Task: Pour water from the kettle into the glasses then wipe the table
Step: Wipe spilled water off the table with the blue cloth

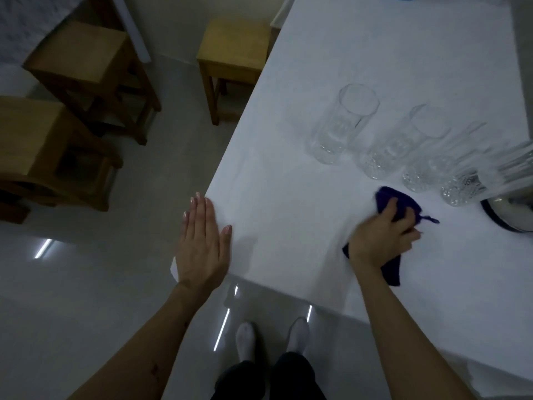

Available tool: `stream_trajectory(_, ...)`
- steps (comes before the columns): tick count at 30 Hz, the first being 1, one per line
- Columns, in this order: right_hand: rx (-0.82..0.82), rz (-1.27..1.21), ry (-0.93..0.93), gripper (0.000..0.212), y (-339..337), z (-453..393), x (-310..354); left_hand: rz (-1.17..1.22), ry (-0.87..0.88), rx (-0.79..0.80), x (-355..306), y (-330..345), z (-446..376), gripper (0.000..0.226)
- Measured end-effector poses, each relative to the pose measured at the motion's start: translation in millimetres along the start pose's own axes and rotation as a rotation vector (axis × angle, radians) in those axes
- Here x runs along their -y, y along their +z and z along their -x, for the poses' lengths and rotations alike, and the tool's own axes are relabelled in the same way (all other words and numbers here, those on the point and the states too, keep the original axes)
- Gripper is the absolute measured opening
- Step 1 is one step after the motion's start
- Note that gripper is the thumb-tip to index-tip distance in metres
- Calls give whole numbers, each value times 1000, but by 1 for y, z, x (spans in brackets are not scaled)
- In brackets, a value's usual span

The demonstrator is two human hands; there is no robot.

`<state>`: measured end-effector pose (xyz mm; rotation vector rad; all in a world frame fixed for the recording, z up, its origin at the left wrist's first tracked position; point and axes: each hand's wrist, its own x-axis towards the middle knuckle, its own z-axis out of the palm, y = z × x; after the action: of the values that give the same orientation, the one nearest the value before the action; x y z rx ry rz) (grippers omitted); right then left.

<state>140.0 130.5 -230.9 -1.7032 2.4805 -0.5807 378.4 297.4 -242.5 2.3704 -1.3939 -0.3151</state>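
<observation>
Cloth, dark blue, soft and bunched [389, 203], lies on the white table [288, 226] near its front edge, just short of the row of clear tall glasses [343, 125]. Your right hand [380, 238] grips it from above, fingers curled into the folds. Likely light and limp; press flat, palm centred. Glasses fragile, steel kettle [507, 197] beside them. Left hand [202, 241] open, flat at the table corner

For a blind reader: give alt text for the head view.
The right hand presses a purple cloth on a white table beside four glasses and a kettle. The left hand lies flat at the table's corner.
</observation>
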Motion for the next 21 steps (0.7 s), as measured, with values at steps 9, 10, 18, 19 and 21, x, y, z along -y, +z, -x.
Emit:
stream_trajectory(9,236,-60,-599,54,25,66,125,-8,-11,-1,0,-1,0,71)
stream_trajectory(10,283,-65,-724,53,25,67,130,-5,-12,3,0,-2,0,71)
stream_trajectory(18,470,-163,-1347,48,-1,91,61,15,10,18,3,-4,0,65)
stream_trajectory(19,478,-168,-1402,48,-6,91,42,18,12,15,3,-5,0,65)
stream_trajectory(21,482,-173,-1502,48,-15,82,4,23,10,8,2,-6,1,66)
